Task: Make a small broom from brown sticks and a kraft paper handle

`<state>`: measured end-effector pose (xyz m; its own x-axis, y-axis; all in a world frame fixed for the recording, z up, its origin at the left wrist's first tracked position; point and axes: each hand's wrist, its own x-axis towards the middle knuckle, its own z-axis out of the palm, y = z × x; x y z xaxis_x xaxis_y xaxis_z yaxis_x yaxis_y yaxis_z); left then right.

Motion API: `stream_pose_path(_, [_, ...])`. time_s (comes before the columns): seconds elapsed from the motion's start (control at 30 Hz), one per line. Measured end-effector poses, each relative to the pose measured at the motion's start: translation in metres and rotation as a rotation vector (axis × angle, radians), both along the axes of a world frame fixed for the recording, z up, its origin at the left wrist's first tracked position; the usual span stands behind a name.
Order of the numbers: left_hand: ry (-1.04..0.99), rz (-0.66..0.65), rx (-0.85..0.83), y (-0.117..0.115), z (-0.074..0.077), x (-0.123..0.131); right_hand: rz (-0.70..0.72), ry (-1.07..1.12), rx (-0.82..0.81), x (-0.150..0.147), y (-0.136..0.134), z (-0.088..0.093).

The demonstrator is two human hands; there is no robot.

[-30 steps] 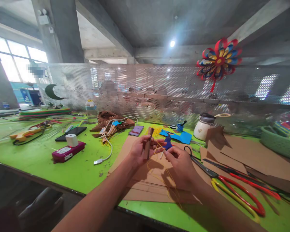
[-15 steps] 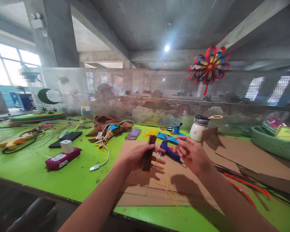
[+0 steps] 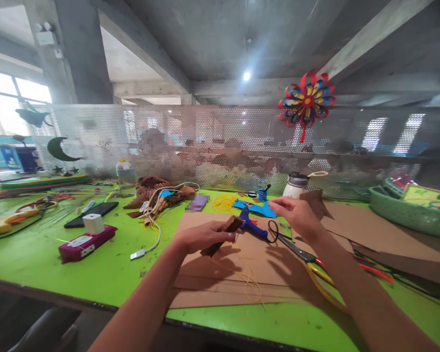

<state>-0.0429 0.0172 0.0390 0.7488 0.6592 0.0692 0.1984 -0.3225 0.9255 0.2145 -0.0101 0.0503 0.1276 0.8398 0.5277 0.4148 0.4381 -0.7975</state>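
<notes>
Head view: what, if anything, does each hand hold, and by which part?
The left hand holds the brown piece near its middle; whether the right hand holds anything cannot be told.

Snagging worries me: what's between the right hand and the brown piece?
In the head view, a blue tool shows between the right hand and the brown piece, with blue paper farther back.

The left hand (image 3: 207, 235) holds a brown strip (image 3: 233, 224) above cardboard (image 3: 275, 279) on a green table (image 3: 33, 264). The right hand (image 3: 294, 214) hovers near blue paper (image 3: 250, 208); a glue gun (image 3: 255, 230) lies between the hands.
</notes>
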Motion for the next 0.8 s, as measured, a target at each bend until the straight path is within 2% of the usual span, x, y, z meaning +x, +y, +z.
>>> stream_pose_path(0.03, [0.028,-0.044,0.003,-0.004,0.002,0.002,0.096,0.031,-0.023,-0.004,-0.002,-0.001])
stream_pose_path(0.17, [0.159,-0.231,-0.047,-0.013,0.009,0.010,0.637,0.185,-0.190,-0.029,-0.017,-0.005])
stream_pose_path(0.27, [0.217,-0.290,-0.151,-0.013,0.013,0.014,0.838,0.214,-0.285,-0.039,-0.022,-0.009])
stream_pose_path(0.4, [0.213,-0.296,-0.252,-0.011,0.020,0.015,0.872,0.206,-0.309,-0.036,-0.019,-0.011])
stream_pose_path(0.57, [0.188,-0.182,-0.274,-0.010,0.023,0.012,0.840,0.241,-0.360,-0.030,-0.016,-0.011])
stream_pose_path(0.8, [0.311,-0.075,-0.121,-0.005,0.023,0.006,0.768,0.339,-0.414,-0.030,-0.012,-0.015])
